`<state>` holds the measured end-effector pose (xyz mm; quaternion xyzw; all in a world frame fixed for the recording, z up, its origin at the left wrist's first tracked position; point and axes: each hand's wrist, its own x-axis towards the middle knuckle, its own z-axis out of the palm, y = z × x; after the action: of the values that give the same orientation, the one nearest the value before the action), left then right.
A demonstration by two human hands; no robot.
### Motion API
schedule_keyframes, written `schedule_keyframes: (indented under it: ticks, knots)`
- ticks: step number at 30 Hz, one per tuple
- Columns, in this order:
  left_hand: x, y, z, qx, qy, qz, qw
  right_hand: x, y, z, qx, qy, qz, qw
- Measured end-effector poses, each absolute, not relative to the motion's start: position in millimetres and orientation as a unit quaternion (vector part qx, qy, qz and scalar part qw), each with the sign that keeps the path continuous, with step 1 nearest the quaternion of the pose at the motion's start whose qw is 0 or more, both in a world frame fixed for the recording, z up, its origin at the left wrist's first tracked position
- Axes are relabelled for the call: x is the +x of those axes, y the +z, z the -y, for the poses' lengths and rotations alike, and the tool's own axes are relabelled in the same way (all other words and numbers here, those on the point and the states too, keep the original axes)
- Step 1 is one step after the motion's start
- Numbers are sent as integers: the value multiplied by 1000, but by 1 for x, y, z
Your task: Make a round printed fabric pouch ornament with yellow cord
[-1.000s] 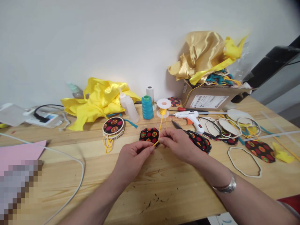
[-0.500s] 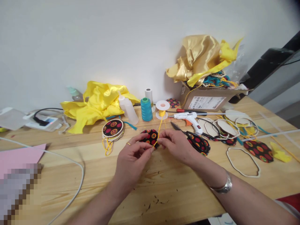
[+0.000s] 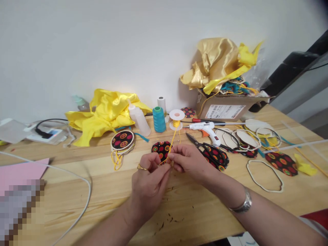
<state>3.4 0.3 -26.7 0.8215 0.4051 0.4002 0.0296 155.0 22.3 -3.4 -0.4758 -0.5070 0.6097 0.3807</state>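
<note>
My left hand (image 3: pixel 151 174) and my right hand (image 3: pixel 187 158) meet low over the table, fingertips pinched together on a yellow cord (image 3: pixel 173 138). The cord runs back, doubled, to a white spool (image 3: pixel 176 115) wound with the same yellow. Just behind my fingers lies a black fabric piece (image 3: pixel 157 147) with red and orange round motifs, partly covered by my hands. Black-handled scissors (image 3: pixel 205 145) rest to the right on another patterned piece (image 3: pixel 221 155). Exactly how the cord passes between my fingertips is hidden.
A white glue gun (image 3: pixel 208 130), a teal thread cone (image 3: pixel 159 119) and a squeeze bottle (image 3: pixel 139 119) stand behind. Yellow satin (image 3: pixel 102 112) is heaped at left. A cardboard box (image 3: pixel 222 107) holds fabric. Wooden frames (image 3: pixel 265 176) lie right; a white cable (image 3: pixel 87 198) curves left.
My left hand has curled its fingers and moved right, closer to my right hand. The fabric piece behind shows more now. The view has shifted slightly.
</note>
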Motion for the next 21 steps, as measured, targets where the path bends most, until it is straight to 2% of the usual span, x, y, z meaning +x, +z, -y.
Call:
schedule_keyframes:
  ticks: [8, 16, 18, 21]
  knots:
    - [3, -28, 1, 839, 371, -396, 48, 153, -7, -22, -503, 559, 541, 377]
    - [4, -23, 4, 804, 414, -410, 124, 154, -4, -23, -513, 545, 549, 373]
    - [6, -19, 2, 757, 422, -460, 195, 154, -3, -23, -522, 538, 556, 359]
    - [9, -10, -1, 633, 396, -529, 403, 154, -2, -23, -538, 509, 578, 343]
